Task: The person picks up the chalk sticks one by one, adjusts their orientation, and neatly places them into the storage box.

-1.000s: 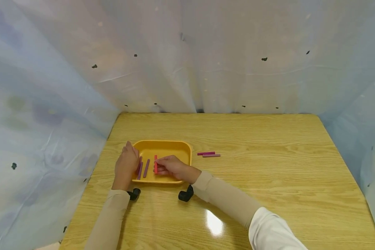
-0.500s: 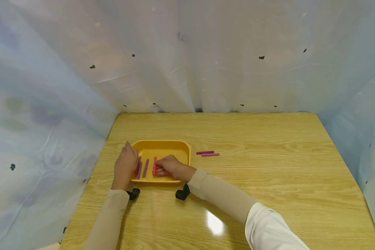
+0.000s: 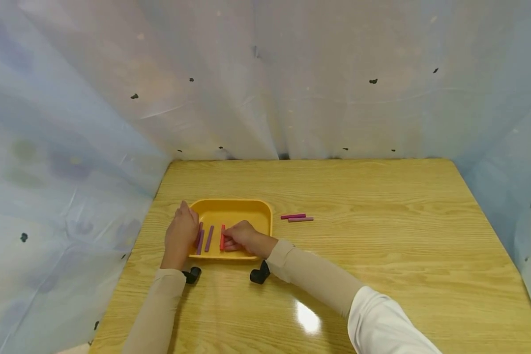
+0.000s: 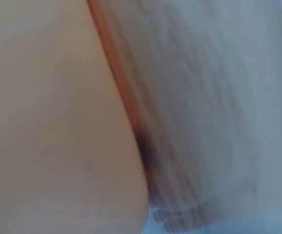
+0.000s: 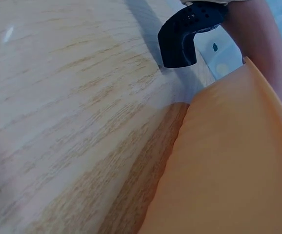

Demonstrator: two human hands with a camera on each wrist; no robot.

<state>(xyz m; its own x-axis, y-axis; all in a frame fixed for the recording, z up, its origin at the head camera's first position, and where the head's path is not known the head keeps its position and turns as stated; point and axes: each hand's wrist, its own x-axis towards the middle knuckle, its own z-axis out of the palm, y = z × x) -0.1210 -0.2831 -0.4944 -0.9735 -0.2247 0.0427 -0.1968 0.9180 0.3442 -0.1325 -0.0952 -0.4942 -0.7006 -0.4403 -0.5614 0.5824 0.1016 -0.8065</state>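
In the head view my right hand (image 3: 243,235) is inside the yellow tray (image 3: 230,200) and pinches a slim red stick (image 3: 222,238) between thumb and fingers. The stick stands roughly front to back, its lower end near the tray's front wall. At the tray's left rim my left hand (image 3: 181,230) holds the edge, hiding part of it. Beside that hand several purple sticks lie in the tray, one (image 3: 209,239) a little apart from the others. The left wrist view is blurred; neither wrist view shows the fingers.
Right of the tray, a magenta stick (image 3: 293,216) and a mauve stick (image 3: 301,220) lie side by side on the wooden table (image 3: 371,236). Black wrist cameras (image 3: 259,273) sit just before the tray's front edge. Pale sheeting (image 3: 318,88) hangs behind the table.
My right hand has brought the red stick slightly down toward the tray's front, still pinching it. The left hand stays at the left rim; the view shifts a little.
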